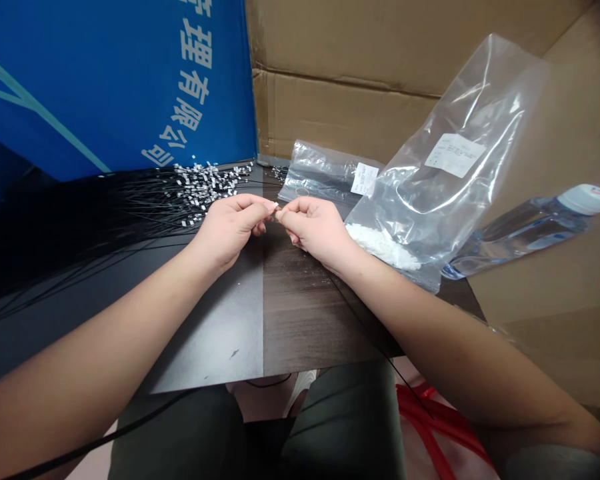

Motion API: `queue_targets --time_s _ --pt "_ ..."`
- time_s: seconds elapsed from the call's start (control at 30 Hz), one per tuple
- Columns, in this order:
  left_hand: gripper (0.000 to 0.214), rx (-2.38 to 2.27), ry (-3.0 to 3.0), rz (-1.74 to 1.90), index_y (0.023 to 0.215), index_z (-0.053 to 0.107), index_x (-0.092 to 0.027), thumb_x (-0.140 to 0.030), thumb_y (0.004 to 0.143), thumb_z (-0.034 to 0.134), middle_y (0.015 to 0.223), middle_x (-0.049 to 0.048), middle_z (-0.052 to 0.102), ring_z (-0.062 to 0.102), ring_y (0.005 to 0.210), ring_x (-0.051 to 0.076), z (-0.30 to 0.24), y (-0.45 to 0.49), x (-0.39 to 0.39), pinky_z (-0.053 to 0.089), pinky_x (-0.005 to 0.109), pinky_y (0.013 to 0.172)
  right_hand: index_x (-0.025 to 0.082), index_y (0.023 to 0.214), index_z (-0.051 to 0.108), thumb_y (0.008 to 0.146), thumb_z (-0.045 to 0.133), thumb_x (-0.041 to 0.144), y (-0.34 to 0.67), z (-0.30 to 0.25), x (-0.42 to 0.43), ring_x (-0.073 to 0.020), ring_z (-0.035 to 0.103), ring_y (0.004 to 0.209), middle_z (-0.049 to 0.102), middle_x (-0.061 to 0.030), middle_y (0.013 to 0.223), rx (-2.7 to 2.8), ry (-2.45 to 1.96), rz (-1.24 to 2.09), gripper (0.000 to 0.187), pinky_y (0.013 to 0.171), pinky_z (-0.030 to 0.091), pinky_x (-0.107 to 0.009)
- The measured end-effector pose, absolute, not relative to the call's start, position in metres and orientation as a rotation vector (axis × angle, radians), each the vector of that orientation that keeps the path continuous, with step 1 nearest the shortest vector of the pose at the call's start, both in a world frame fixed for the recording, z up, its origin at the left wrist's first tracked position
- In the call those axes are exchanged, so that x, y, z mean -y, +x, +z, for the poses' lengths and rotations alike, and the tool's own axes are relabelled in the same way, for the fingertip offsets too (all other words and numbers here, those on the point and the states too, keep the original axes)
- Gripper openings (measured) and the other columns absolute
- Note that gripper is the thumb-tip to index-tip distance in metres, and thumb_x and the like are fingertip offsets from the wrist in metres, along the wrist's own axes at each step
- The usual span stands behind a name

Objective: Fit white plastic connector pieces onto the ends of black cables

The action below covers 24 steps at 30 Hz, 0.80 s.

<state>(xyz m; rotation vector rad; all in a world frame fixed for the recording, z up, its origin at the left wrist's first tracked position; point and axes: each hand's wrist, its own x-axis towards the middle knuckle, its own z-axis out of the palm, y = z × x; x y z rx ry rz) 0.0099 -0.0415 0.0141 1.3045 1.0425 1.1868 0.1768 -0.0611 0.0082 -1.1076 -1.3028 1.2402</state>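
My left hand [233, 230] and my right hand [313, 230] meet above the dark table [260, 313], fingertips pinching a small white piece [276, 211]. Whether a thin wire passes through it is too small to tell. To the left lies a heap of small white-and-metal pieces [205, 187], beside a spread of thin black cables [105, 217] that reaches my left forearm. Next to my right hand, a clear plastic bag [430, 167] holds white parts [383, 247] at its bottom.
A smaller labelled plastic bag [325, 175] lies behind my hands against a cardboard box wall [340, 113]. A plastic water bottle [530, 230] lies at the right. A blue printed banner [105, 87] stands at the back left. Red straps [430, 420] lie below the table, by my knee.
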Motion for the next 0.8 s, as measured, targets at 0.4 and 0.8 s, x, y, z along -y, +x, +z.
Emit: queue_targets --time_s 0.4,0.8 --pt "0.008 -1.061 1.334 1.199 0.072 0.079 -0.017 -0.025 0.07 0.081 0.067 0.002 0.066 0.052 0.062 0.013 0.0133 0.0103 0.0427 0.041 0.027 0.061 0.02 0.073 0.061 0.088 0.074 0.026 0.177 0.0063 0.0604 -0.0079 0.045 0.045 0.054 0.0063 0.05 1.302 -1.112 1.236 0.021 0.046 0.034 -0.021" --pt "0.01 -1.06 1.385 1.205 0.07 0.078 -0.018 -0.027 0.072 0.083 0.067 0.0018 0.066 0.053 0.062 0.013 0.0124 0.0085 0.0422 0.042 0.028 0.061 0.02 0.074 0.061 0.09 0.078 0.027 0.1769 0.0081 0.0619 -0.0072 0.046 0.044 0.056 0.0062 0.05 1.304 -1.117 1.236 0.024 0.044 0.035 -0.02"
